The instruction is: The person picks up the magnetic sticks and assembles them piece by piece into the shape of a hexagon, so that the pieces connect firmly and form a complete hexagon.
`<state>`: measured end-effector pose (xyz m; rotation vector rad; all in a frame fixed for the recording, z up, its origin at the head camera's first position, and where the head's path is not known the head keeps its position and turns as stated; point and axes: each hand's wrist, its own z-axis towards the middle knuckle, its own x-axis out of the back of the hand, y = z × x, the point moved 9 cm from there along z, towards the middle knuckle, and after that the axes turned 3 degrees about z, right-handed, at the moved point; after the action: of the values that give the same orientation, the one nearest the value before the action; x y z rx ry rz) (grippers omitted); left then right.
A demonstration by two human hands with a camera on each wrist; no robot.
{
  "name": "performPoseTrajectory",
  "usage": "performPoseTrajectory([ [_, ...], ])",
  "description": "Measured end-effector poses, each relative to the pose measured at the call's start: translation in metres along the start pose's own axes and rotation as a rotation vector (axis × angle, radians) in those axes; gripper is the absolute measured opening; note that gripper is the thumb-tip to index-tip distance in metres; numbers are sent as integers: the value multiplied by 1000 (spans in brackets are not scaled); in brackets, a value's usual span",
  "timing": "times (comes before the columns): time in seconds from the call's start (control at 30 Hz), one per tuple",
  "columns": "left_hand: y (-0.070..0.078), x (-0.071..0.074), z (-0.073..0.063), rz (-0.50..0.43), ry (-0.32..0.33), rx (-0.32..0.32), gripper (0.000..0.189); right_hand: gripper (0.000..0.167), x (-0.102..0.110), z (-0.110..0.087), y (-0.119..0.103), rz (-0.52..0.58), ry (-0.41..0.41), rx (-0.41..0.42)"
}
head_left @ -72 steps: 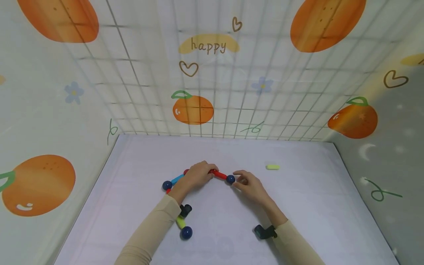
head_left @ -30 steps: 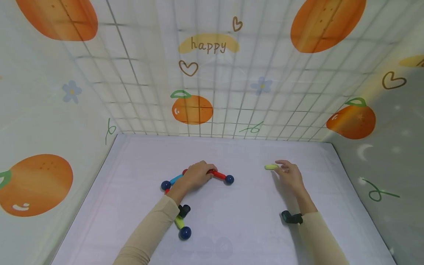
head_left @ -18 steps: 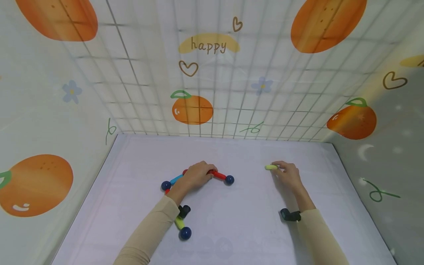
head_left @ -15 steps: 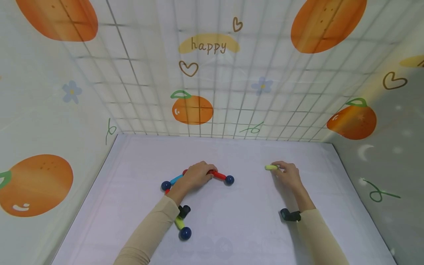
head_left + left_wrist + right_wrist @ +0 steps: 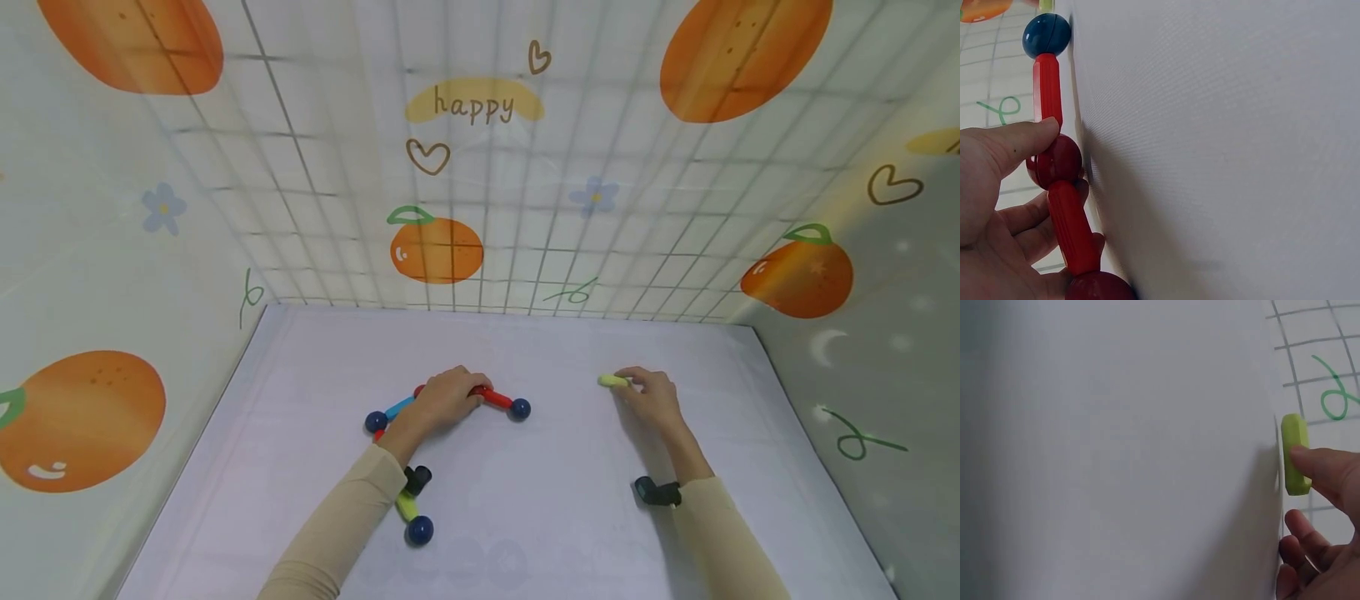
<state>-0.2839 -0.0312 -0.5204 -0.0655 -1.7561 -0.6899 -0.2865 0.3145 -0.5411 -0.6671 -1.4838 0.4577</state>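
Observation:
My left hand [image 5: 448,398] grips a chain of toy building rods and balls on the white table. In the left wrist view its thumb lies at a dark red ball [image 5: 1063,164], between two red rods, with the fingers behind. The upper red rod [image 5: 1046,84] ends in a dark blue ball [image 5: 520,409]. Farther right, my right hand [image 5: 654,400] pinches a loose yellow-green rod [image 5: 611,380]. In the right wrist view the thumb presses on that rod's side; the finger opposite is mostly hidden.
Left of my left hand, the chain goes on with a light blue rod [image 5: 399,407] and another dark blue ball [image 5: 377,422]. Under the left forearm a yellow-green rod [image 5: 407,505] meets a dark blue ball [image 5: 420,530]. Printed fabric walls border the table [image 5: 555,500].
My right hand has left the dark blue ball at the chain's right end, moved right and taken hold of the yellow-green rod. The left hand has stayed on the chain.

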Motion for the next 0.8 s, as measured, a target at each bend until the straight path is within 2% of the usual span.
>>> performPoseTrajectory([
  [0.27, 0, -1, 0, -1, 0, 3, 25, 29, -3, -19, -21, 80, -31, 39],
  [0.53, -1, 0, 0, -1, -7, 7, 25, 27, -13, -37, -42, 96, -60, 58],
  [0.8, -1, -1, 1, 4, -13, 12, 26, 26, -26, -47, -52, 113, -87, 85],
])
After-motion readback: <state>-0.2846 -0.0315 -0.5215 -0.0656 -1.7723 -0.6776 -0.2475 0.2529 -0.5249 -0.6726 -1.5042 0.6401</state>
